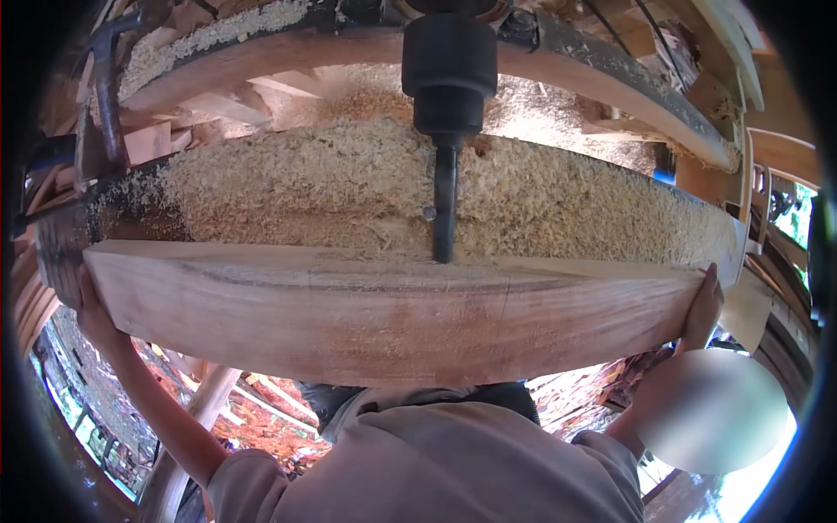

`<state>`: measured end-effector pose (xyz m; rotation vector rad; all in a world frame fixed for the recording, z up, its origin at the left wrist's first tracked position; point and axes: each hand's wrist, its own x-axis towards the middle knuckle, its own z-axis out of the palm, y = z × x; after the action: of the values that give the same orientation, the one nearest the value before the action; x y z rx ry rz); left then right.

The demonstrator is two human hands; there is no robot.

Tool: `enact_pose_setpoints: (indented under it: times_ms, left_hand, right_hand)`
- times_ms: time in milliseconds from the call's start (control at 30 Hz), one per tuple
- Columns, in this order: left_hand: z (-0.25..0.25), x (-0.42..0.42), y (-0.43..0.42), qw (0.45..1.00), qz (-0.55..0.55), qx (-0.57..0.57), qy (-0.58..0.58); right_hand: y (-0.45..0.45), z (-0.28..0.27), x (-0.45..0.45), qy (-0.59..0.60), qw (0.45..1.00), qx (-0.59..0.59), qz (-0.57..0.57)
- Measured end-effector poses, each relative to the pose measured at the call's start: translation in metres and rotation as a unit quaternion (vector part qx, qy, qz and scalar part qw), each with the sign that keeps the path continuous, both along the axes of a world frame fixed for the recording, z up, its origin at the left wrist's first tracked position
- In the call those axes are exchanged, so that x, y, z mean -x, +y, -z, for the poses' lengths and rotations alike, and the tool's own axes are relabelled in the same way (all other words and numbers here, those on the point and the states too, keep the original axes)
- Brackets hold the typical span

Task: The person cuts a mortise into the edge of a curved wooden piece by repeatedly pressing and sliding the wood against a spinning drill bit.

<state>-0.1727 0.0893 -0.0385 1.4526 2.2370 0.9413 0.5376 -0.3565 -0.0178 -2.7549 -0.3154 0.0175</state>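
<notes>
A thick wooden board (392, 322) lies across the worktable (61, 248), its near edge close to my body. At the left end, my left hand (94, 305) grips the board with the thumb along its end face. My right hand (703, 309) is closed on the opposite end, its other fingers mostly hidden. A black drill chuck (449, 74) hangs over the middle, holding a dark bit (445, 200). The bit's lower end meets the board's far edge in this view; I cannot tell whether it enters the wood.
Loose sawdust (288, 179) covers the table behind the board. A hammer (106, 78) stands at the upper left. Beyond the table runs a curved wooden beam (288, 54), with wood offcuts (153, 141) around it. A pole (196, 427) leans at lower left.
</notes>
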Motion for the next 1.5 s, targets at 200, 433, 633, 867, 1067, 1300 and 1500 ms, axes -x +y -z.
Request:
enact_pose_setpoints:
  times_ms: [200,433,633,867,1067,1300,1500]
  left_hand:
    - [0.007,0.036,0.028,0.998,0.035,-0.021,-0.041]
    - [0.007,0.051,0.061,0.994,0.080,-0.011,-0.076]
    - [0.007,0.029,0.048,0.986,0.023,-0.010,-0.163]
    - [0.007,-0.042,-0.012,0.975,-0.128,-0.021,-0.179]
    - [-0.005,-0.072,-0.046,0.955,-0.130,-0.037,-0.262]
    - [0.000,-0.051,-0.026,0.988,-0.066,-0.054,-0.129]
    - [0.008,-0.003,0.023,0.996,0.001,-0.048,-0.074]
  right_hand:
    - [0.012,0.000,0.015,0.039,0.999,-0.022,0.021]
    - [0.017,0.001,0.035,0.033,0.998,-0.009,0.044]
    - [0.013,-0.001,0.027,0.021,0.999,0.024,0.004]
    - [-0.042,-0.003,-0.044,0.079,0.995,-0.045,0.037]
    - [-0.034,0.009,-0.093,0.079,0.997,-0.007,-0.007]
    - [-0.046,0.025,-0.081,0.072,0.993,-0.093,-0.005]
    - [-0.017,0.015,0.015,0.036,0.999,-0.021,0.007]
